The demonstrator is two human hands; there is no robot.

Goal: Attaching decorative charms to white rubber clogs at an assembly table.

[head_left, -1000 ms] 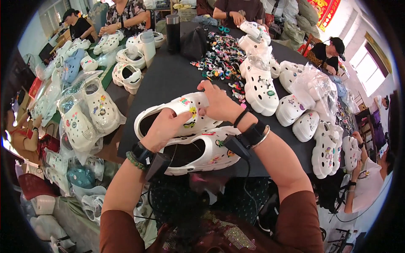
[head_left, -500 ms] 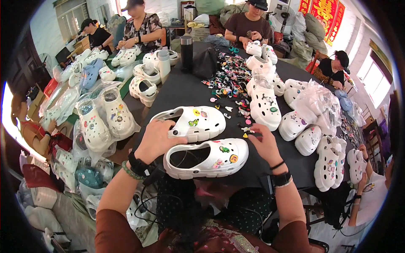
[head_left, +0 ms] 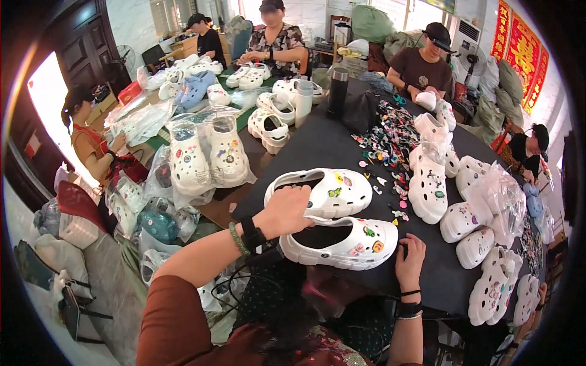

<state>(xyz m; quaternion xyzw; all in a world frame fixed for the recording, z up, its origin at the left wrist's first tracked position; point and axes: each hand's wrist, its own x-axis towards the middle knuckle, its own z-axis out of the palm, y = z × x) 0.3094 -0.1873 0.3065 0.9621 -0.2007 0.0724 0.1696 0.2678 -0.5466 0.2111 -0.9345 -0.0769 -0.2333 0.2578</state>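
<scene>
Two white clogs lie side by side on the black tabletop, toes to the right: a far clog [head_left: 360, 200] and a near clog [head_left: 329, 259]. Colourful charms sit in the holes of both. My left hand [head_left: 285, 210] grips the far clog at its foot opening, with fingers reaching inside; the thumb side is over the near clog. Just right of the near clog's toe, my right hand [head_left: 410, 259] rests on the tabletop with its fingers apart and nothing visible in them. Beyond it lie a few loose charms [head_left: 400, 207].
A heap of charms [head_left: 394, 131] spreads across the table. More white clogs [head_left: 428, 189], some in clear plastic bags, line the right side. A black bottle [head_left: 337, 91] stands farther back. Bagged clogs [head_left: 210, 155] lie on the left. Several co-workers sit around.
My view has swung left. My right hand has drawn back from the loose charms to the table's near edge beside the near clog's toe. My left hand stays at the clogs.
</scene>
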